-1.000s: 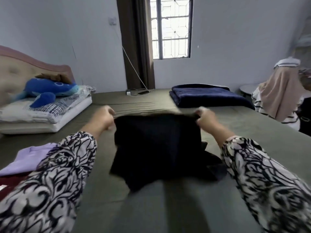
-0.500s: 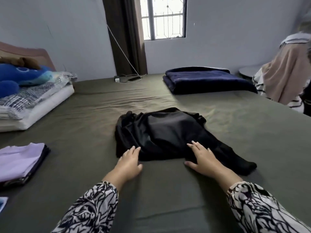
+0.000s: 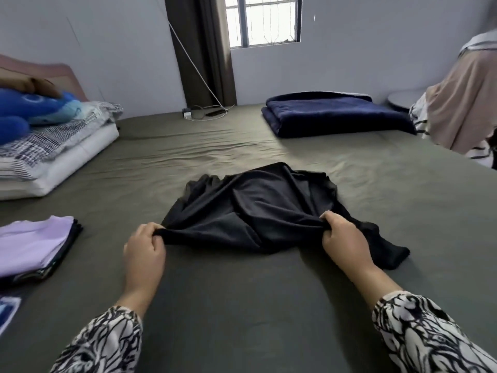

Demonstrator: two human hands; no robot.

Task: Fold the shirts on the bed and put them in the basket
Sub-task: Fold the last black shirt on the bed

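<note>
1. We see a bed [image 3: 242,305] with an olive-green sheet filling most of the view; the black shirt [image 3: 263,208] lies crumpled near its middle.
2. On the left edge of the bed we note a folded stack with a lilac shirt [image 3: 29,243] on top, well apart from the black shirt.
3. Far left: stacked pillows [image 3: 53,154] with a blue plush toy [image 3: 24,109] on them, against a headboard.
4. Far side of the bed: a folded navy blanket [image 3: 333,114], and a charger with cable [image 3: 204,114] near the curtain [image 3: 201,49] under the window.
5. Right edge: beige and striped clothes [image 3: 462,103] hanging or piled; we cannot tell on what.
6. Nothing lies between the hands and the black shirt.
7. Left hand [image 3: 144,254]: fingers curled, pinching the shirt's near-left edge, lifted slightly off the sheet.
8. Right hand [image 3: 345,238]: fingers curled, gripping the near-right edge; fabric is stretched between both hands.
9. Both forearms reach forward in patterned black-and-white sleeves.
</note>
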